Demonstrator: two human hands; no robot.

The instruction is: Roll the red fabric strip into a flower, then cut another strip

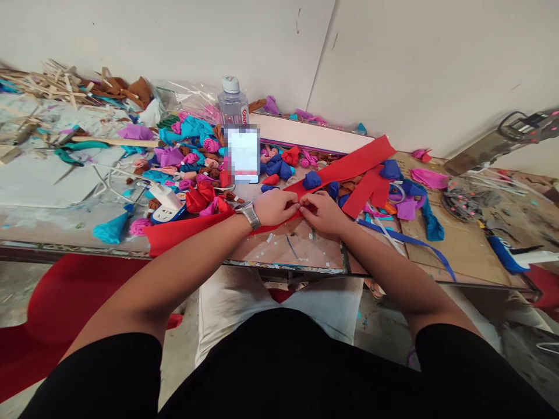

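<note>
One left hand (274, 208) and one right hand (322, 213) are meeting above the surface (279, 249), their fingertips closed and pinching one long red cloth strip (187, 230) that is trailing off to the left. One other long red strip (360, 161) is slanting away behind them. One silver watch (251, 216) is circling the left wrist. One clear bottle (233, 106) is standing behind one phone (243, 150); many coloured cloth bundles (198, 196) are crowding around.

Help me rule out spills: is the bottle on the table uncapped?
No, a white cap sits on top of the clear bottle.
</note>
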